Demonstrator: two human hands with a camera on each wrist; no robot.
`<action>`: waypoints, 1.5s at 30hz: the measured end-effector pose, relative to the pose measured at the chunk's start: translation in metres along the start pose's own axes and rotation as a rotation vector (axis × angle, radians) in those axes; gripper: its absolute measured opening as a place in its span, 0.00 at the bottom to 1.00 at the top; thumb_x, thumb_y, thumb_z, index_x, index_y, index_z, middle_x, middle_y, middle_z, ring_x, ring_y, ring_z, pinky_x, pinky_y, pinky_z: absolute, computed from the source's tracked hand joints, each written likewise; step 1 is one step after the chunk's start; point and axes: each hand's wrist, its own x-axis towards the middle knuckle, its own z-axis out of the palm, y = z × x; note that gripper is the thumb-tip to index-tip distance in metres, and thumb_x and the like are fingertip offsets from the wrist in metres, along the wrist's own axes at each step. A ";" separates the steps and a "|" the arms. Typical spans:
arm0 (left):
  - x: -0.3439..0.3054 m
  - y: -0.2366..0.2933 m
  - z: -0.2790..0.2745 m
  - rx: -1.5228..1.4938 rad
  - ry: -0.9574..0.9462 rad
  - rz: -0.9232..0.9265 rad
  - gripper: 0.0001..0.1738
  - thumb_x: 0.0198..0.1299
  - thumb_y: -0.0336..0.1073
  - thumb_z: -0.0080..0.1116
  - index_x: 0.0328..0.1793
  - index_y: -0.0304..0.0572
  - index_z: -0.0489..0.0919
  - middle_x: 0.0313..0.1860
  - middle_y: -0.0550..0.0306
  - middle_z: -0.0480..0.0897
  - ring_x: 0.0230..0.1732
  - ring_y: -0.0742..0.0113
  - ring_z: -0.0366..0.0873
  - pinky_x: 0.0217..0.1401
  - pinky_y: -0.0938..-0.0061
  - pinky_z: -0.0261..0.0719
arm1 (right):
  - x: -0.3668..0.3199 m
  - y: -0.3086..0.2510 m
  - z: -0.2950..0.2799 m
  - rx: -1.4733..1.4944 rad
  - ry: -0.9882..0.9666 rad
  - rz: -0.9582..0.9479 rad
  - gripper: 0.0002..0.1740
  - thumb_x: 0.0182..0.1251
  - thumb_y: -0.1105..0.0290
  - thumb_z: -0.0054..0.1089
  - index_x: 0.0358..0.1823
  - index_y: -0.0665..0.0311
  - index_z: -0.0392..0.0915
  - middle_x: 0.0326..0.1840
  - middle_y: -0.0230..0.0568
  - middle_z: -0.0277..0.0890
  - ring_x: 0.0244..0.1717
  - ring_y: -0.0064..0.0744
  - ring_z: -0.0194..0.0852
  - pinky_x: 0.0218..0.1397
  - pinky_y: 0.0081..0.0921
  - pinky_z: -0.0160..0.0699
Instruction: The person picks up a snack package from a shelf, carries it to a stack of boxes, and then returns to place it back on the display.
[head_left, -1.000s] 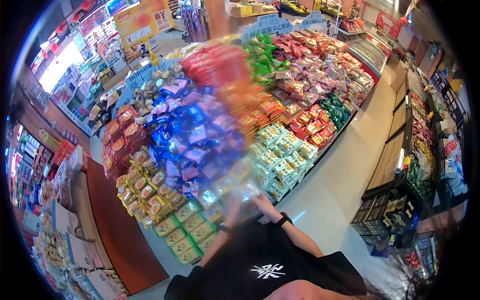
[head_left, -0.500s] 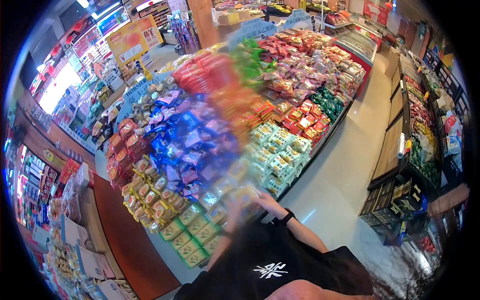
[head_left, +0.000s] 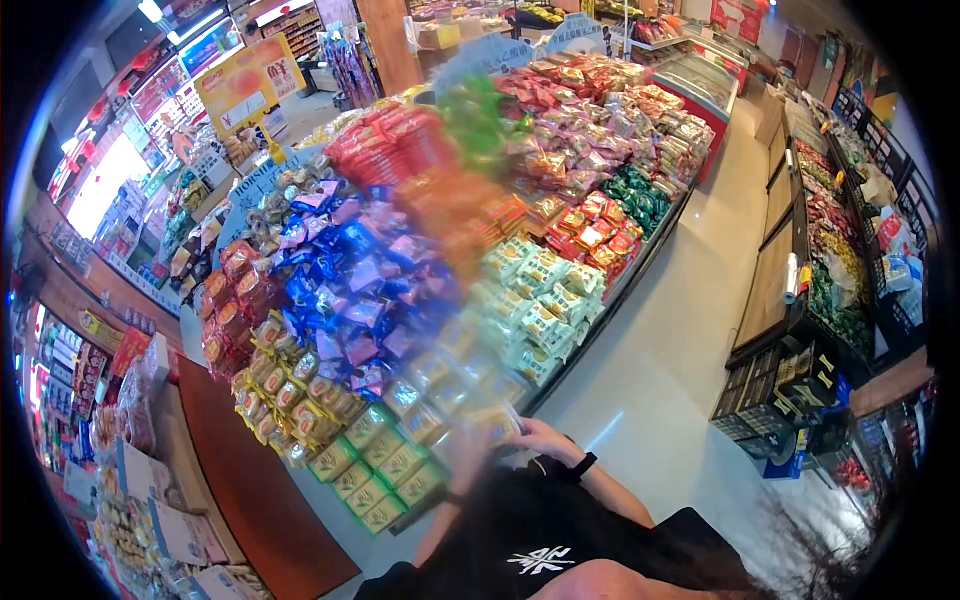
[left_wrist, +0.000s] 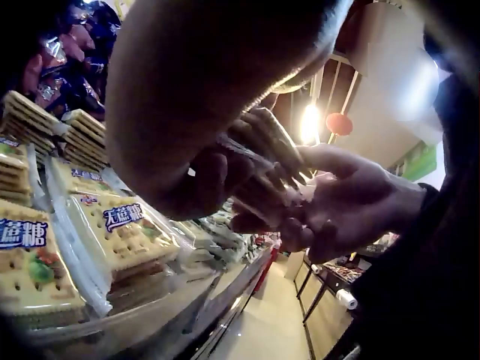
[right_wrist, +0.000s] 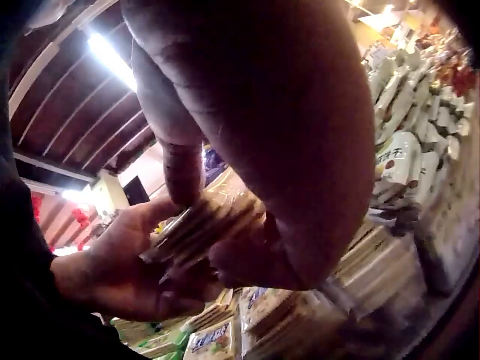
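Note:
A clear-wrapped packet of crackers (right_wrist: 214,214) is held between both hands in front of the black shirt. My left hand (head_left: 467,462) grips it from the left, blurred in the head view; my right hand (head_left: 548,440), below a black wristband, holds its right side. In the right wrist view the left hand (right_wrist: 124,262) has its fingers around the packet's stacked layers. The right hand (left_wrist: 349,199) pinches the other end in the left wrist view. Similar cracker packets (left_wrist: 120,229) with blue and white lettering lie on the display close beside the hands.
Green-edged packs (head_left: 370,470), yellow-tied packs (head_left: 295,385), blue and pink wrapped sweets (head_left: 355,290) and pale green packets (head_left: 540,300) cover the sloping display. An aisle floor (head_left: 650,370) runs along its right side, with black shelving (head_left: 775,390) beyond. A brown board (head_left: 265,490) lies left.
The view has shifted, so the display sits a little further left. The hands and the packet have come lower, nearer the shirt, with both hands still on it.

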 end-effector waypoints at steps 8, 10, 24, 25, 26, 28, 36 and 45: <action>-0.006 0.028 0.065 -0.440 -0.249 -0.057 0.21 0.63 0.42 0.56 0.58 0.38 0.72 0.50 0.47 0.78 0.49 0.59 0.78 0.52 0.66 0.76 | -0.104 -0.016 -0.004 0.075 0.201 -0.097 0.39 0.60 0.61 0.68 0.68 0.65 0.58 0.59 0.34 0.68 0.56 0.27 0.66 0.59 0.26 0.68; -0.024 0.060 0.076 -0.292 -0.404 -0.078 0.21 0.65 0.42 0.54 0.58 0.34 0.71 0.51 0.49 0.79 0.50 0.64 0.77 0.53 0.68 0.75 | -0.138 0.002 -0.004 0.149 0.272 -0.147 0.40 0.59 0.63 0.69 0.68 0.66 0.57 0.61 0.37 0.66 0.59 0.28 0.65 0.61 0.27 0.68; -0.228 0.115 0.275 -0.457 -0.962 -0.002 0.26 0.64 0.44 0.56 0.60 0.32 0.70 0.50 0.49 0.78 0.48 0.63 0.77 0.51 0.68 0.76 | -0.418 0.149 0.028 0.314 0.774 -0.127 0.47 0.63 0.58 0.64 0.72 0.67 0.42 0.65 0.46 0.61 0.64 0.34 0.63 0.63 0.33 0.69; -0.229 0.096 0.315 -0.348 -0.943 0.225 0.25 0.64 0.44 0.56 0.60 0.32 0.70 0.50 0.50 0.78 0.46 0.64 0.77 0.50 0.69 0.76 | -0.430 0.176 0.029 0.295 0.839 -0.151 0.49 0.63 0.56 0.64 0.73 0.67 0.40 0.66 0.46 0.61 0.64 0.34 0.62 0.63 0.33 0.69; -0.243 0.070 0.336 -0.224 -0.943 0.405 0.25 0.64 0.44 0.57 0.60 0.33 0.71 0.49 0.51 0.78 0.45 0.64 0.77 0.49 0.69 0.76 | -0.441 0.203 0.029 0.275 0.905 -0.175 0.51 0.63 0.55 0.64 0.74 0.67 0.37 0.67 0.45 0.60 0.65 0.34 0.62 0.63 0.33 0.69; -0.280 0.159 0.301 -0.200 -1.141 0.054 0.23 0.63 0.43 0.58 0.58 0.35 0.70 0.45 0.52 0.79 0.43 0.65 0.77 0.45 0.71 0.77 | -0.480 0.207 0.048 0.503 0.902 -0.034 0.48 0.64 0.57 0.63 0.73 0.65 0.41 0.66 0.43 0.62 0.62 0.33 0.65 0.62 0.32 0.71; -0.356 0.197 0.346 -0.073 -1.365 0.050 0.26 0.64 0.45 0.58 0.60 0.35 0.68 0.46 0.52 0.80 0.41 0.70 0.78 0.41 0.74 0.78 | -0.568 0.234 0.099 0.635 1.232 -0.307 0.29 0.66 0.62 0.61 0.64 0.65 0.64 0.53 0.36 0.74 0.53 0.26 0.72 0.58 0.27 0.73; -0.451 0.241 0.435 0.044 -1.806 0.132 0.29 0.63 0.46 0.59 0.62 0.36 0.67 0.48 0.52 0.79 0.38 0.74 0.76 0.35 0.79 0.76 | -0.631 0.333 0.149 0.600 1.918 -0.237 0.26 0.65 0.64 0.63 0.61 0.67 0.69 0.50 0.33 0.76 0.48 0.23 0.74 0.52 0.24 0.74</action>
